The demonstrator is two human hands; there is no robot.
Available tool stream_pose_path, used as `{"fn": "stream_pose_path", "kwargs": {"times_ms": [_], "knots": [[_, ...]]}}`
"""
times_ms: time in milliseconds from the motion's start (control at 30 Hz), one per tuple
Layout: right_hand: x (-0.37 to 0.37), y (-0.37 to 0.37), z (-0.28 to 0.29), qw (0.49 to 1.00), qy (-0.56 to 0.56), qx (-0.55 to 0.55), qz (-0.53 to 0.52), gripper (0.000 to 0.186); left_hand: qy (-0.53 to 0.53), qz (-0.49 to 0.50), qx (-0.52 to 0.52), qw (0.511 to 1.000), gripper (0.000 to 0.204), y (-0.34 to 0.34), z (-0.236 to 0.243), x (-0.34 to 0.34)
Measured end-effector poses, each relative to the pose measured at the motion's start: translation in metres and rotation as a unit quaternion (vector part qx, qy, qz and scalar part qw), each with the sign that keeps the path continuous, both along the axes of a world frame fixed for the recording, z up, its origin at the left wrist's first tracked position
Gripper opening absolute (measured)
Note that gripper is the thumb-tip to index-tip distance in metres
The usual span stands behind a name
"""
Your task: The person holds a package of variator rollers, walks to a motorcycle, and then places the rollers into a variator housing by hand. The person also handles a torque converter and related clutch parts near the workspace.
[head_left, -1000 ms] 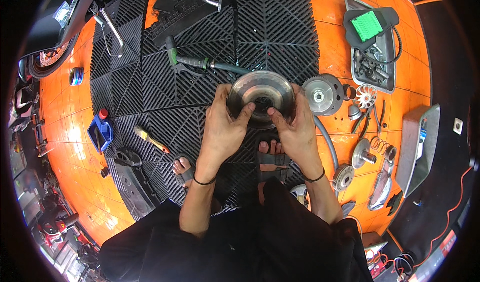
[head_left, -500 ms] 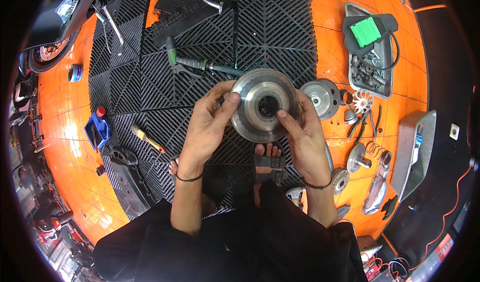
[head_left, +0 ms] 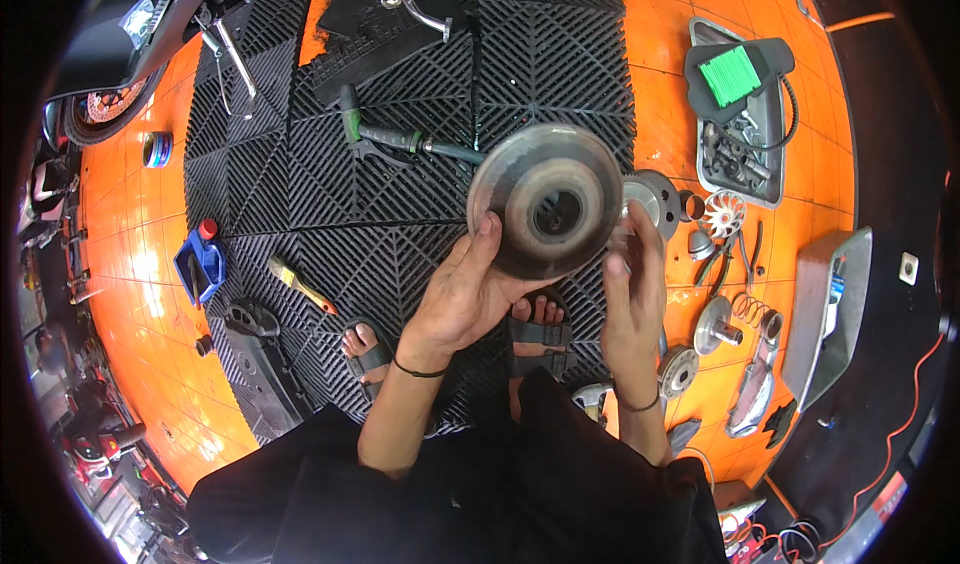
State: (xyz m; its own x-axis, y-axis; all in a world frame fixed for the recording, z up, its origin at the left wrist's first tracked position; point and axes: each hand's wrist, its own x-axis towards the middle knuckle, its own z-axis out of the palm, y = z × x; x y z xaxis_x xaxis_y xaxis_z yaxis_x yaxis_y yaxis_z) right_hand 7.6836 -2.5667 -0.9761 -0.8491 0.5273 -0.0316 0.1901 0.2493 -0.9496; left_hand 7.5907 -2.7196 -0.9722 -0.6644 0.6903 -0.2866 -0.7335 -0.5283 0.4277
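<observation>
A round steel pulley disc (head_left: 510, 234) with a raised centre ring and a dark hole is tilted toward me above the mat. My left hand (head_left: 455, 299) supports it from the lower left, thumb over the rim and fingers underneath. Right beside its right-hand edge is my right hand (head_left: 635, 304), with fingers extended and a little blurred; no grip on the disc shows. Behind those fingers, a toothed metal plate (head_left: 655, 199) lies on the orange floor, partly hidden.
On the black ribbed mat (head_left: 400, 254) lie a green-and-black power tool (head_left: 390, 137) and a brush (head_left: 300, 284). A blue bottle (head_left: 203, 264) stands left. Rightward are a parts tray (head_left: 775, 179), a white fan wheel (head_left: 724, 214), a copper-coloured spring (head_left: 752, 309) and a grey bin (head_left: 825, 304).
The disc has shifted slightly right and tilted differently. My right thumb has come off its face, and the right hand has moved to its edge. My left hand has slid lower beneath it.
</observation>
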Motion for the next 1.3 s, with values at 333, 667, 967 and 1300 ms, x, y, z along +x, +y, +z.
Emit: {"fn": "stream_pose_path", "kwargs": {"times_ms": [333,667,967,1300], "knots": [[0.313,-0.05,-0.125,0.916,-0.363,0.151,-0.079,0.041,-0.015,0.079,0.105,0.991,0.077,-0.002,0.004,-0.024],[0.346,-0.033,-0.125,0.878,-0.462,0.088,-0.082,0.045,0.019,0.1,0.103,0.989,0.068,-0.007,0.016,-0.029],[0.284,-0.007,-0.089,0.913,-0.397,0.07,-0.054,0.049,0.019,0.132,0.085,0.987,0.067,-0.011,0.02,-0.03],[0.087,0.005,0.003,0.996,0.026,0.072,0.044,0.053,0.091,0.121,0.017,0.988,0.067,0.0,0.023,-0.01]]}}
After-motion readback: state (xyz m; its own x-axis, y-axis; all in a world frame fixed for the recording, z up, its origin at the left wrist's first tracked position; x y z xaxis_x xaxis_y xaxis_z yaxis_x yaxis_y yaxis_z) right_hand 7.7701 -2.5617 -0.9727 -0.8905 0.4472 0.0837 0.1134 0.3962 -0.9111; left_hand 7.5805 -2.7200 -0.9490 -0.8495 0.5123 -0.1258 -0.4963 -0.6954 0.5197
